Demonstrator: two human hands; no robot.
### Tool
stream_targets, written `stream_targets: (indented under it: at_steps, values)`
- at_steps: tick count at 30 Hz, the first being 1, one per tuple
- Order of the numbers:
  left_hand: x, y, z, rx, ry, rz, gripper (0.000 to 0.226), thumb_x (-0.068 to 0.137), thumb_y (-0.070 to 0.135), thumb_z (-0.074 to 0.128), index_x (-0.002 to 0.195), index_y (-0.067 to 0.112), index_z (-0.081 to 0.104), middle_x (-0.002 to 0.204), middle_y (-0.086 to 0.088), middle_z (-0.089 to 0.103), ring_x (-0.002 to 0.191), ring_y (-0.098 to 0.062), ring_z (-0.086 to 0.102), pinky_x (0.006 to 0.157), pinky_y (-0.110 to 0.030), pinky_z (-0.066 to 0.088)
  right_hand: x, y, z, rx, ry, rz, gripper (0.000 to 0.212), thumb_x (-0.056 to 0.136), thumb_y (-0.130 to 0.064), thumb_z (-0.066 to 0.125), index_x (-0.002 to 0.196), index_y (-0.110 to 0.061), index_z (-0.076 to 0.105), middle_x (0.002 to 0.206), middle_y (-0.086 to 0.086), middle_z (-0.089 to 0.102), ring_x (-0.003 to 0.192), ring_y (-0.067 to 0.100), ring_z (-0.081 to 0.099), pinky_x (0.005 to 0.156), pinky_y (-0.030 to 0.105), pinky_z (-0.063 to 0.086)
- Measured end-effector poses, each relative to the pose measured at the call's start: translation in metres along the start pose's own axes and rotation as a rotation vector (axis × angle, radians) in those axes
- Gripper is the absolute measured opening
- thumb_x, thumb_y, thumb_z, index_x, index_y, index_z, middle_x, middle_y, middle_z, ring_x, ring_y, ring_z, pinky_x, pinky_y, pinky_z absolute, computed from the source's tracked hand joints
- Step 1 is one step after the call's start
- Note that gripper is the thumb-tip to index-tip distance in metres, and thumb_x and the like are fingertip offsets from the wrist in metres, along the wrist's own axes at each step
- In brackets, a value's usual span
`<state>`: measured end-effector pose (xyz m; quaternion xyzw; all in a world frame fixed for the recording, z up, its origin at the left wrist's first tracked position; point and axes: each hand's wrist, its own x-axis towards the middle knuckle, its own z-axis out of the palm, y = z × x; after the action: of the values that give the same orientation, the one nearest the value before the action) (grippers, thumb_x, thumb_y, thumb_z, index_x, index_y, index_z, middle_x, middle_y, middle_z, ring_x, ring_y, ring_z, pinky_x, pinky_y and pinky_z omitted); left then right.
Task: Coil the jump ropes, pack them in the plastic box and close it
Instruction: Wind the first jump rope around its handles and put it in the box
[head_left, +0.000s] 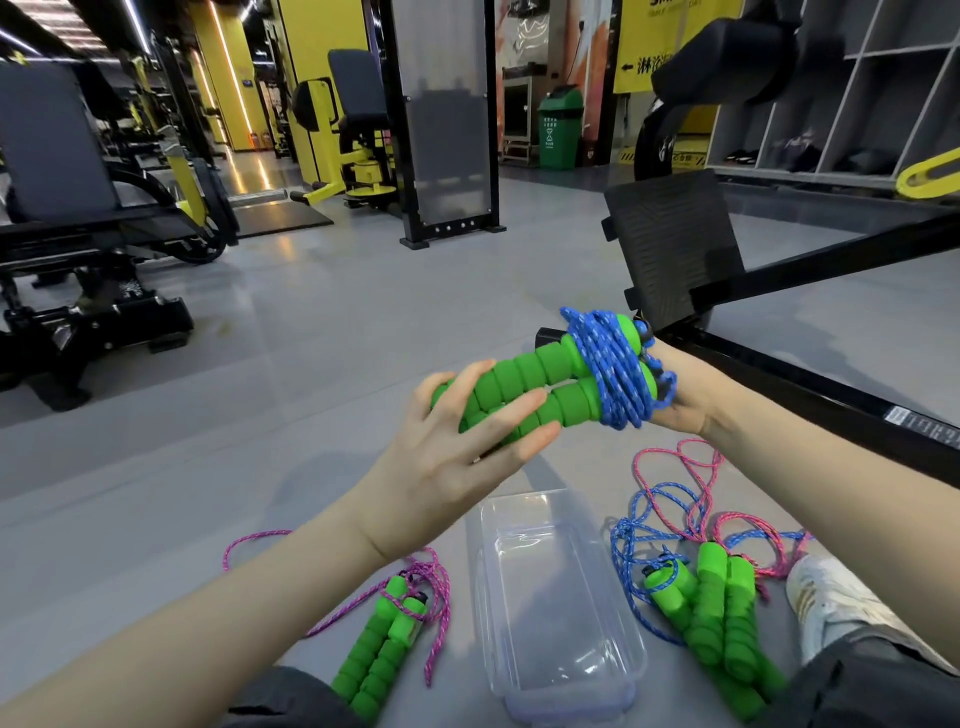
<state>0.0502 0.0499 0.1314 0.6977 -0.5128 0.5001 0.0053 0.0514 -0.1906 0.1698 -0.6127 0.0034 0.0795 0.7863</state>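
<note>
Currently holding the blue jump rope (618, 374) up between both hands, well above the plastic box (558, 613). Pressing the straight, spread fingers of the left hand (457, 441) flat over the butt ends of the two green handles (519, 395), probably to keep the pair side by side and parallel. Backing the wound end with the palm of the right hand (680, 405), just behind the blue turns; fingers hidden by the coil, so cannot tell whether gripping, pinching the tail or merely propping.

Cord wrapped tight around the handles at the right-hand end only, likely to make one short bundle fit for a narrow container. Seemingly near the end of the coiling step for this rope: next, by judgement, securing the free end and lowering straight down.

Box lying open and bare below and between the two wrists, presumably set there for a short drop from either hand; no lid in view.

Below the left forearm, a pink jump rope (395, 623), grips together, cord loose on the floor (291, 374). Below the right forearm, a tangle of blue and pink cords (670, 519) with further grips, not yet coiled, beside a white shoe (826, 597).

Possible trouble: turns slackening or sliding off the handle ends on release.
</note>
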Motion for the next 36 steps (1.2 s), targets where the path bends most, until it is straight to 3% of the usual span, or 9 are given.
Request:
stream_targets:
  at_steps: [2,6,9,11,16,20,26,30,36]
  values:
    - [0.000,-0.004,0.002,-0.003,0.022,-0.070,0.035,0.094,0.004,0.044,0.125,0.019,0.052,0.133,-0.003,0.054,0.112,-0.044,0.055,0.086,-0.047,0.044,0.001,0.001,0.002,0.078,-0.065,-0.043,0.005,0.057,-0.019,0.068,0.061,-0.017,0.069,0.056,-0.002,0.066,0.049,0.007,0.062,0.047,0.017,0.051]
    - [-0.004,-0.008,0.010,-0.010,0.031,-0.157,0.043,0.088,0.002,0.046,0.126,0.021,0.050,0.134,0.000,0.047,0.113,-0.043,0.052,0.084,-0.045,0.040,0.015,0.007,0.004,0.099,-0.078,-0.103,0.031,0.059,-0.022,0.078,0.079,-0.014,0.056,0.074,0.005,0.050,0.063,0.010,0.042,0.057,0.018,0.048]
    - [-0.005,-0.012,0.011,-0.012,0.023,-0.197,0.046,0.085,0.002,0.046,0.126,0.022,0.049,0.134,0.000,0.046,0.112,-0.043,0.050,0.081,-0.044,0.041,0.019,0.009,0.009,0.162,-0.095,-0.190,0.012,0.084,-0.010,0.056,0.094,-0.007,0.062,0.087,0.005,0.069,0.078,0.014,0.064,0.067,0.022,0.055]
    - [-0.006,-0.015,0.010,-0.022,0.007,-0.228,0.046,0.085,0.003,0.045,0.127,0.021,0.048,0.133,-0.001,0.046,0.110,-0.045,0.053,0.077,-0.043,0.042,0.020,0.013,0.015,0.144,-0.044,-0.185,0.018,0.093,0.000,0.044,0.097,-0.001,0.062,0.089,0.010,0.068,0.086,0.022,0.060,0.070,0.025,0.057]
    - [-0.013,-0.025,0.010,-0.022,-0.050,-0.266,0.048,0.082,0.001,0.047,0.126,0.021,0.048,0.131,-0.003,0.053,0.106,-0.046,0.055,0.070,-0.041,0.042,0.014,0.019,0.023,0.013,0.037,-0.192,0.022,0.097,-0.005,0.043,0.078,-0.004,0.056,0.061,0.004,0.055,0.066,0.020,0.049,0.068,0.028,0.057]
    - [-0.013,-0.030,0.009,-0.024,-0.116,-0.313,0.048,0.079,0.003,0.046,0.124,0.021,0.049,0.124,-0.010,0.063,0.102,-0.045,0.057,0.067,-0.040,0.044,0.007,0.022,0.027,-0.232,0.101,-0.244,0.021,0.096,-0.016,0.048,0.078,-0.007,0.051,0.063,0.006,0.049,0.052,0.013,0.050,0.071,0.034,0.057]
    - [-0.010,-0.033,0.010,-0.014,-0.166,-0.377,0.047,0.078,0.008,0.042,0.122,0.022,0.049,0.122,-0.008,0.064,0.099,-0.043,0.059,0.066,-0.040,0.049,0.005,0.025,0.035,-0.503,0.303,-0.497,0.019,0.093,-0.007,0.053,0.079,-0.019,0.057,0.067,0.008,0.058,0.059,0.010,0.057,0.066,0.019,0.050]
    - [-0.009,-0.029,0.010,-0.062,-0.173,-0.392,0.047,0.077,0.009,0.041,0.121,0.020,0.054,0.121,-0.009,0.064,0.097,-0.042,0.060,0.064,-0.041,0.051,-0.001,0.030,0.042,-0.555,0.452,-0.664,0.023,0.085,-0.004,0.062,0.077,-0.025,0.056,0.075,0.004,0.063,0.071,0.025,0.061,0.071,0.033,0.050]
    - [-0.007,-0.033,0.015,-0.208,-0.158,-0.439,0.048,0.080,0.007,0.042,0.125,0.023,0.049,0.126,-0.008,0.062,0.098,-0.042,0.056,0.073,-0.049,0.052,-0.006,0.016,0.046,-0.469,0.360,-0.709,0.019,0.082,0.001,0.067,0.085,-0.015,0.058,0.081,-0.003,0.062,0.074,0.006,0.057,0.071,0.015,0.049]
